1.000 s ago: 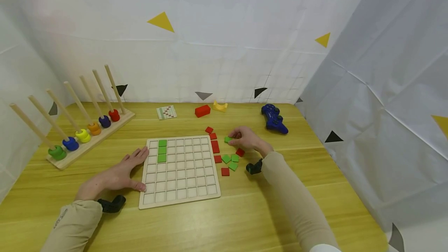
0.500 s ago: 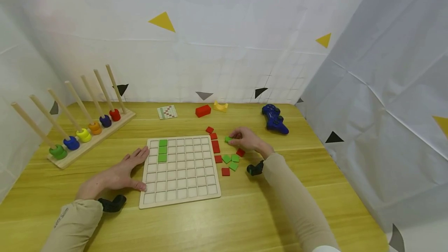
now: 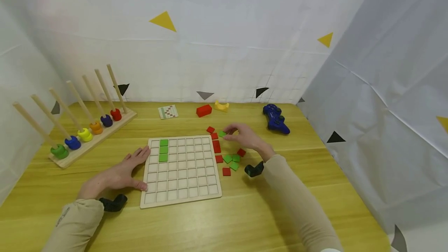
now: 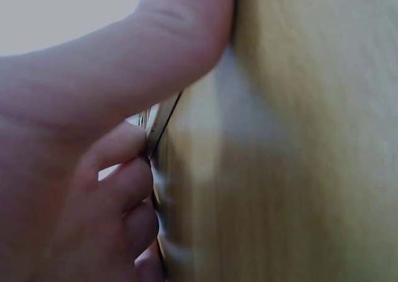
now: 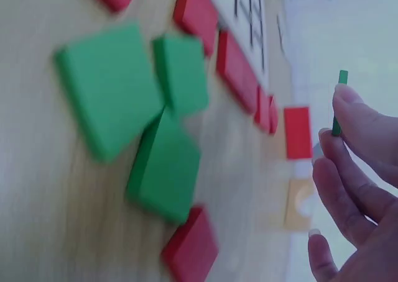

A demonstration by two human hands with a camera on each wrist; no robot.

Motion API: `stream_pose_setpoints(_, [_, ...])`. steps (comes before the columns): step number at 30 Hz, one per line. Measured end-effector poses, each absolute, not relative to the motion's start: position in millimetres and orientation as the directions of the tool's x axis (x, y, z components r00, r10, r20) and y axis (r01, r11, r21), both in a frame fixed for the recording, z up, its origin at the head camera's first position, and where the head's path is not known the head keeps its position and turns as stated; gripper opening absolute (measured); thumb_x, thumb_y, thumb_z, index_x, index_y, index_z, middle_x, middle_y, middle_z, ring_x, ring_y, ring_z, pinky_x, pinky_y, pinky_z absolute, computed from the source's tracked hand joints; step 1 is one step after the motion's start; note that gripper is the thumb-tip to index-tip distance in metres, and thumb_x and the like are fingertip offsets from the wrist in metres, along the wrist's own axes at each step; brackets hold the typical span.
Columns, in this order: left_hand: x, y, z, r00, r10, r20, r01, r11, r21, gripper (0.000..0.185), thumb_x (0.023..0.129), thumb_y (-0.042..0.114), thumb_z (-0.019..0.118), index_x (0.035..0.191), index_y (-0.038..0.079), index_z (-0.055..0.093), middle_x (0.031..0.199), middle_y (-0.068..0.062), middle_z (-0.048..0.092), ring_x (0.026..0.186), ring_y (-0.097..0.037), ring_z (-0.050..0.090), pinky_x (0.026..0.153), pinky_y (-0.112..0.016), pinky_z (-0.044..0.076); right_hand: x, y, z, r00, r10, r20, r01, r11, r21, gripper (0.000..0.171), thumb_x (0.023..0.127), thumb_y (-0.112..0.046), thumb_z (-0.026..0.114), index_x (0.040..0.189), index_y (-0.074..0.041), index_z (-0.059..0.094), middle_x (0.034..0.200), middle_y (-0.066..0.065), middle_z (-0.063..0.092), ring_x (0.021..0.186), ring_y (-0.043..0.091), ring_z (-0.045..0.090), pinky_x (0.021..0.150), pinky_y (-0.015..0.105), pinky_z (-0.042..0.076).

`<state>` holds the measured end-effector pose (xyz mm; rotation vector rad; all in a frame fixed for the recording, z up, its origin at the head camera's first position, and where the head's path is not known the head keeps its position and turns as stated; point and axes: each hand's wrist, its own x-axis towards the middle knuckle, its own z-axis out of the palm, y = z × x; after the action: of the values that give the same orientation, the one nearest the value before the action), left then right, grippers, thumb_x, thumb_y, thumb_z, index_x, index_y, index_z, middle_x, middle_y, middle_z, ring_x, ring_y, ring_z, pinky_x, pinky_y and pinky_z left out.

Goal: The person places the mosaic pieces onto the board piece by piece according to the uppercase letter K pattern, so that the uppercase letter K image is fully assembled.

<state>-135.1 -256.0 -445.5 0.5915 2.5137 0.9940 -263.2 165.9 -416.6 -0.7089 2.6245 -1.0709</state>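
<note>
The right hand [image 3: 243, 136] pinches a green tile [image 3: 222, 133]; the left hand [image 3: 120, 173], fingers spread, touches the gridded board [image 3: 182, 171] — sleeve lettering [image 3: 63, 217] illegible.

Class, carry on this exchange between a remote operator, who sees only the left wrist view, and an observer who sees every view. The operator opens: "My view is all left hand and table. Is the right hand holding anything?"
Observer: Yes, the right hand pinches a green tile.
Operator: Are there any tiles on the grid board?
Observer: Yes, three green tiles fill neighbouring cells in the second column from the left, starting at the far edge.
Operator: And what lies off its right edge?
Observer: Red tiles and three loose green tiles lie there on the table.
</note>
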Motion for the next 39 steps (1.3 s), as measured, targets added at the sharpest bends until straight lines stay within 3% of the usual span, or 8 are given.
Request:
stream_pose_setpoints(14, [-136.1,-256.8,-444.9,-0.842,0.51,-0.179,0.247,0.657,0.712,0.117,0.076,0.04,0.084,0.157,-0.006,0.013,0.165,-0.029,0.0,0.149,-0.051,-0.007,0.117,-0.068,-0.004,-227.4,116.8,-394.5,-0.826,-0.557,0.087,-0.482,0.616,-0.623,0.024,0.095,-0.025,0.07,0.115,-0.012,0.069,0.111,0.003,0.067,0.099,0.019,0.059,0.084,0.032,0.05])
stream_pose_setpoints(19, [-136.5,-257.7,-446.1,-0.84,0.513,-0.178,0.249,0.655,0.713,0.117,0.076,0.04,0.084,0.157,-0.006,0.013,0.164,-0.029,0.0,0.149,-0.051,-0.007,0.117,-0.068,-0.004,-218.8,98.8,-396.9,-0.79,-0.602,0.112,-0.533,0.587,-0.609,0.023,0.094,-0.022,0.071,0.114,-0.009,0.07,0.109,0.006,0.066,0.1,0.023,0.06,0.089,0.042,0.052])
stream_pose_setpoints(23, [-136.9,-257.9,-446.7,-0.84,0.513,-0.177,0.252,0.658,0.71,0.117,0.076,0.041,0.084,0.157,-0.006,0.013,0.165,-0.029,0.0,0.149,-0.051,-0.007,0.117,-0.068,-0.004,-212.1,85.6,-404.0,-0.771,-0.622,0.14,-0.562,0.559,-0.61,0.023,0.092,-0.021,0.073,0.112,-0.01,0.07,0.107,0.004,0.067,0.097,0.02,0.061,0.088,0.039,0.053])
stream_pose_setpoints(32, [-136.3,-258.0,-445.7,-0.839,0.517,-0.173,0.253,0.65,0.717,0.116,0.077,0.04,0.083,0.157,-0.007,0.014,0.164,-0.029,0.001,0.149,-0.052,-0.007,0.117,-0.069,-0.005,-198.1,48.2,-413.5,-0.739,-0.67,0.072,-0.56,0.551,-0.619,0.024,0.093,-0.024,0.072,0.114,-0.011,0.069,0.109,0.004,0.066,0.1,0.02,0.059,0.087,0.028,0.047])
stream_pose_setpoints(39, [-137.0,-257.3,-447.2,-0.839,0.514,-0.178,0.254,0.659,0.708,0.116,0.077,0.042,0.083,0.157,-0.006,0.013,0.165,-0.029,0.001,0.149,-0.052,-0.006,0.117,-0.069,-0.004,-193.2,20.8,-424.4,-0.725,-0.688,0.02,-0.577,0.591,-0.563,0.027,0.095,-0.031,0.07,0.116,-0.015,0.07,0.11,-0.001,0.065,0.103,0.015,0.061,0.089,0.032,0.041])
